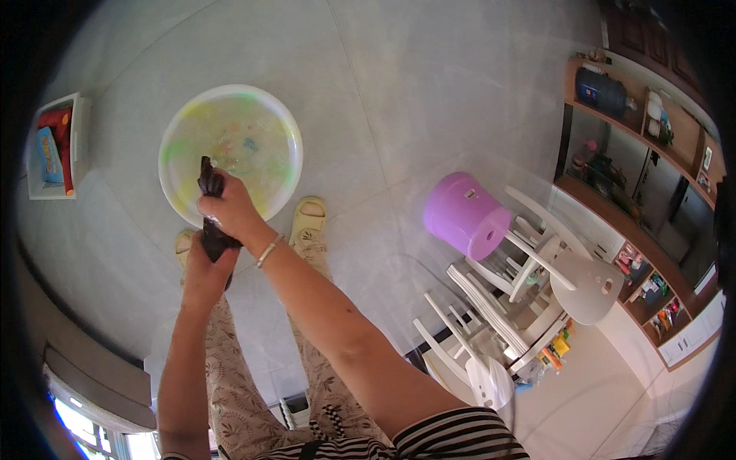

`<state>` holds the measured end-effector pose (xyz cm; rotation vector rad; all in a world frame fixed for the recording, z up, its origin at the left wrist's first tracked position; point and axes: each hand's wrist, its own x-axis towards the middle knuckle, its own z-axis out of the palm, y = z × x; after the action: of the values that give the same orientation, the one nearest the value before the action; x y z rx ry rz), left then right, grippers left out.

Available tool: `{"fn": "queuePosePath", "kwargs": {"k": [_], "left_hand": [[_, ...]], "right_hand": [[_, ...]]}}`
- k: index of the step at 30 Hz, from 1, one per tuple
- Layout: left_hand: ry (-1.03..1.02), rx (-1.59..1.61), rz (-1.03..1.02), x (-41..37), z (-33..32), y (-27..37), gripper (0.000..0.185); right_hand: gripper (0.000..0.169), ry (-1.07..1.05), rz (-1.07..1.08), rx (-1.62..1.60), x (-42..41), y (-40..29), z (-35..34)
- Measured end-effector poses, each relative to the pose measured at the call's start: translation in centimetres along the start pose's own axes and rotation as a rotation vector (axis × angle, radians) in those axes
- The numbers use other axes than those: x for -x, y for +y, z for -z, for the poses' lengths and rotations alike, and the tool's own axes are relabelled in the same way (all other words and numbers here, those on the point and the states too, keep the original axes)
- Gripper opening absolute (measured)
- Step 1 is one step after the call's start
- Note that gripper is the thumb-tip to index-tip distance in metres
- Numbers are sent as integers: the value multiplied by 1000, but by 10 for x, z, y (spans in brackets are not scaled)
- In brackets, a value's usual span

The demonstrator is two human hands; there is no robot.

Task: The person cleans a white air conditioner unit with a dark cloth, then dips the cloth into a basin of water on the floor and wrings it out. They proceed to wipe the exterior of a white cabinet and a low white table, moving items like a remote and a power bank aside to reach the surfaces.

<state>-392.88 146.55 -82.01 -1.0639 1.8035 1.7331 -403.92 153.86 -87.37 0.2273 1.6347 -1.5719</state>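
A dark, wet cloth [213, 225] is bunched and twisted between my two hands. Its upper end juts out past my right hand [229, 202], which grips it over the near rim of a round basin. My left hand [208, 265] grips the lower part, closer to my body, and a bit of the cloth shows beside the wrist. Below the cloth, the white basin [297, 150] stands on the floor with cloudy water and yellow and green tints inside. Coloured shapes at its bottom are too blurred to name.
A purple plastic stool [463, 215] lies on its side to the right, against stacked white chairs [517, 305]. Wooden shelves [632, 132] line the far right. At the left stands a white bin [83, 144] holding red and blue packages. My slippered feet [309, 215] flank the basin's near side.
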Motion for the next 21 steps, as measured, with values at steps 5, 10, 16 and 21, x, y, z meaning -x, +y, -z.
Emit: {"fn": "queuePosePath", "kwargs": {"k": [5, 10, 16, 21], "left_hand": [[18, -337, -33, -19, -8, 5, 46], [-133, 513, 383, 10, 13, 40, 34], [-517, 1729, 524, 55, 15, 39, 38], [-228, 2304, 615, 55, 3, 62, 44]], "right_hand": [[37, 352, 77, 387, -7, 25, -16], [58, -153, -47, 183, -1, -3, 10], [74, -617, -88, -776, 10, -40, 32], [30, -611, 121, -840, 40, -68, 25]]}}
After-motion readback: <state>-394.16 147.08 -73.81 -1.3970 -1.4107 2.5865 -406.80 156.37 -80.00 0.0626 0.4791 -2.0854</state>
